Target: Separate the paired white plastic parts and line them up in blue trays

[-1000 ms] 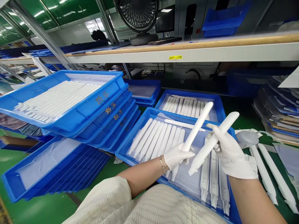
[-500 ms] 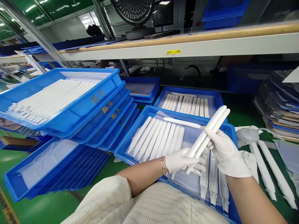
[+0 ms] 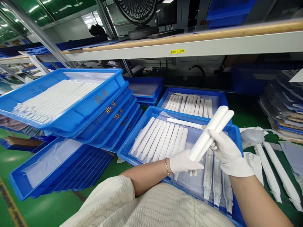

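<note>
Two long white plastic strips lie side by side, tilted up to the right over a blue tray. My gloved left hand is closed round their lower ends. Higher up, my gloved right hand pinches the same pair between thumb and fingers. Beneath, the blue tray holds a row of smooth white strips, one strip lying crosswise, and several strips with their ribbed undersides up at the right. Part of the tray is hidden behind my hands.
Stacked blue trays with white strips stand at the left, above more stacked trays. Another filled tray sits behind. Two loose strips and a grey rubber bulb lie at the right. A shelf edge crosses above.
The two strips have been rolled in my hands, now showing broader faces. My left hand's fingers have drawn in closer round the lower ends. The view has shifted slightly.
</note>
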Available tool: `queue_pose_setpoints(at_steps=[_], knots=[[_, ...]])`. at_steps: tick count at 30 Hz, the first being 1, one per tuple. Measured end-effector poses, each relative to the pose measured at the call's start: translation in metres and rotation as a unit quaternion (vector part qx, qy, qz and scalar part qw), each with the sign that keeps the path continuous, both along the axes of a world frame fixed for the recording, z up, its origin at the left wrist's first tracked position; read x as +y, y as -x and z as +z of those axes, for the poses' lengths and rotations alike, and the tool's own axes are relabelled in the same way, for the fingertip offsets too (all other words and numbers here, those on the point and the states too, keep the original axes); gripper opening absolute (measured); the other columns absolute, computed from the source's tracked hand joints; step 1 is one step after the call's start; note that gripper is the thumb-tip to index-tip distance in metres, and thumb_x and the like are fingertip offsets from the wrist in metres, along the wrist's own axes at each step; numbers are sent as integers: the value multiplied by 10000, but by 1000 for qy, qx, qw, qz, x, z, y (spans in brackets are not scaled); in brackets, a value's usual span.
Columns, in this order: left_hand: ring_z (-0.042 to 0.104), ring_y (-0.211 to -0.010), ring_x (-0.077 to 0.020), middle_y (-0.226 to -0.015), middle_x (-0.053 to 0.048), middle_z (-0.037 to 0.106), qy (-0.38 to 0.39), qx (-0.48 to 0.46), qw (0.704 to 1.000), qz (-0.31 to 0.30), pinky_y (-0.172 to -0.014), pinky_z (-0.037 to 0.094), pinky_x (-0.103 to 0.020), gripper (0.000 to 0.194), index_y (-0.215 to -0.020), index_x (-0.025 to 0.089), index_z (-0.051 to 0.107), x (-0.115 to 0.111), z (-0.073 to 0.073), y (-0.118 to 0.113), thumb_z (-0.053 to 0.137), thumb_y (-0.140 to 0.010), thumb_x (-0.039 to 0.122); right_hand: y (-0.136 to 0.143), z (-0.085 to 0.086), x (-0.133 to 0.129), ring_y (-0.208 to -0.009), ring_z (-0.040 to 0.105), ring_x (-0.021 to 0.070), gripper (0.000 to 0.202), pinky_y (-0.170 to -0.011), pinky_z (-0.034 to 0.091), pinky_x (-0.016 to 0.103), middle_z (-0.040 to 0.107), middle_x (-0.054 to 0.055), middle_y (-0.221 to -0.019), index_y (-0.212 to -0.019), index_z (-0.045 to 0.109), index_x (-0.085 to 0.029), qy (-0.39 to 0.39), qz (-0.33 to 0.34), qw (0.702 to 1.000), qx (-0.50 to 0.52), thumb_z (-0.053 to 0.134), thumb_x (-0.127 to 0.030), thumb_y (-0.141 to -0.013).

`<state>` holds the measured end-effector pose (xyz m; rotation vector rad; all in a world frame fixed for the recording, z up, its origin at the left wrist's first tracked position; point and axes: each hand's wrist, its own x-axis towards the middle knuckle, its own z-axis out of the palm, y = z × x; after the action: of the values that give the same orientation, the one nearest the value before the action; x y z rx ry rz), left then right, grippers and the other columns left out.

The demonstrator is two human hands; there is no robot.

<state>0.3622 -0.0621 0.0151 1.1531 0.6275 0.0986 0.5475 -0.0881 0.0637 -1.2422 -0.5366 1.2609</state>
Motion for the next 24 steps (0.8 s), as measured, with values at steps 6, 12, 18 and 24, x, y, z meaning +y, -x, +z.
queue_pose_setpoints(at_steps=[6, 12, 18, 24], knots=[[653, -862, -245, -955, -78, 669, -350, 178, 916, 82, -729, 523, -366, 514, -1130, 173, 588, 5, 9, 2, 781, -761, 475, -3, 3, 0, -443, 278, 70, 442, -399, 246, 206, 391, -60, -480, -949, 695, -188, -42, 88, 992, -83, 809, -585, -792], [687, -696, -188, -884, -36, 665, 61, -81, 991, -88, -610, 545, -316, 833, -1204, 184, 507, 7, 16, 5, 895, -612, 623, -19, 0, -5, -442, 189, 59, 328, -411, 232, 234, 485, -41, -572, -977, 734, -232, -61, 137, 988, 16, 798, -506, -808], [682, -587, -151, -850, -28, 696, 154, -112, 975, -113, -563, 542, -284, 782, -1117, 163, 566, 6, 14, 4, 951, -564, 560, -19, -6, -4, -486, 228, 73, 345, -418, 272, 245, 645, 11, -831, -993, 730, -270, -52, 119, 991, 25, 803, -512, -757], [588, -451, -113, -609, 3, 641, -36, -51, 997, -45, -414, 425, -206, 352, -900, 164, 557, 1, 11, 0, 765, -836, 441, -5, -11, 2, -478, 329, 89, 511, -406, 292, 226, 508, -47, -638, -1035, 662, -245, -3, 99, 993, -58, 850, -589, -707]])
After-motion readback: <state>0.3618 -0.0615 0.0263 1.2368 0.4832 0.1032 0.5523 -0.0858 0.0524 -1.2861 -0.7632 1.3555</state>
